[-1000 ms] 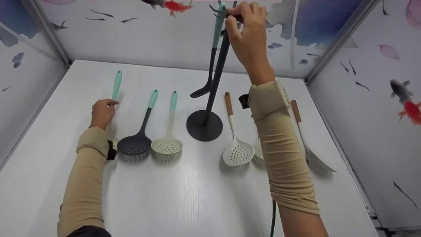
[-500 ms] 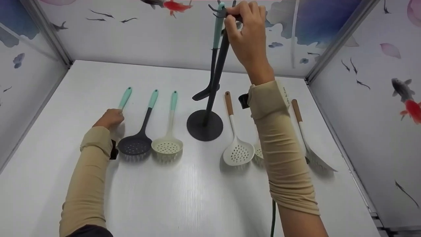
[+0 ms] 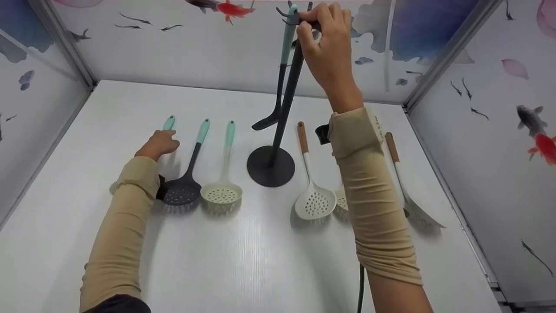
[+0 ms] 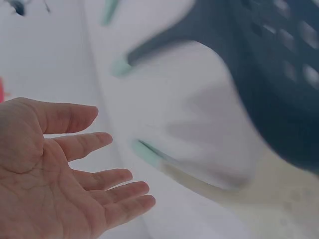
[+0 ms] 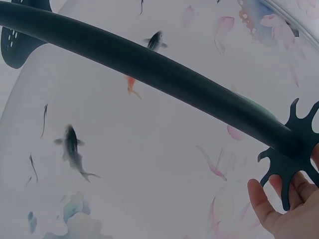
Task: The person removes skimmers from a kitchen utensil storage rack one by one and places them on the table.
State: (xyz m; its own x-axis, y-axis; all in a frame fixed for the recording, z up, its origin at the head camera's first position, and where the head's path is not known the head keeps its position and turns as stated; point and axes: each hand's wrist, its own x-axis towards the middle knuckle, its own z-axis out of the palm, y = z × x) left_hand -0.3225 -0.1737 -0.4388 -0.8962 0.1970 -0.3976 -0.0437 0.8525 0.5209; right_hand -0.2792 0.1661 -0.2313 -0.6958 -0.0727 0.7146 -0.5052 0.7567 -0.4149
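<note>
My left hand hovers over the leftmost mint-handled utensil, whose lower part is hidden beneath the hand and sleeve. In the left wrist view its fingers are spread and hold nothing. To the right lie a dark skimmer and a cream skimmer, both mint-handled. My right hand pinches the hooked top of a black utensil stand; the right wrist view shows thumb and fingers around one hook arm. A dark turner with a mint handle hangs from a hook.
Right of the stand lies a white skimmer with a brown handle. A second perforated head is partly behind my right sleeve. A white turner lies at the far right. Painted panels enclose the white table.
My left hand shifted the leftmost utensil right and toward me, then let go and moved up along its handle with fingers opened. The hanging turner sways slightly; my right hand stays put.
</note>
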